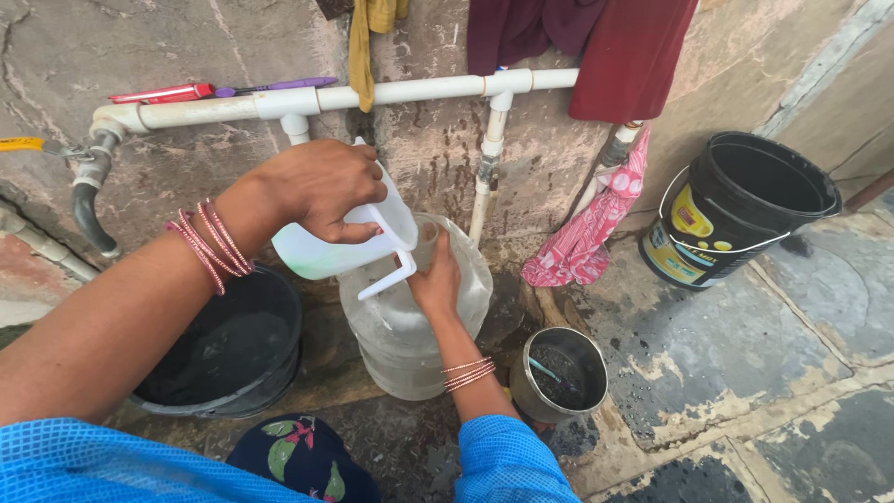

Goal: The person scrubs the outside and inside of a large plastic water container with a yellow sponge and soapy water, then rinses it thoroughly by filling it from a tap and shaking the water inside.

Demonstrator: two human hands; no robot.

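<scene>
The white jug (340,244) is tipped over the mouth of the clear water bottle (410,321) at centre, the left hand (321,191) curled tight round its handle. The right hand (438,279) grips the bottle's neck, fingers pressed together. A black tub (233,349) sits at nine o'clock of the bottle, a steel pot (559,373) at four.

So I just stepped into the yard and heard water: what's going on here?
A person is tipping a white plastic jug, held in the left hand, over the mouth of a big clear water bottle. The right hand steadies the bottle's neck. A dark tub stands to its left, a small steel pot to its right, under white wall pipes.
</scene>
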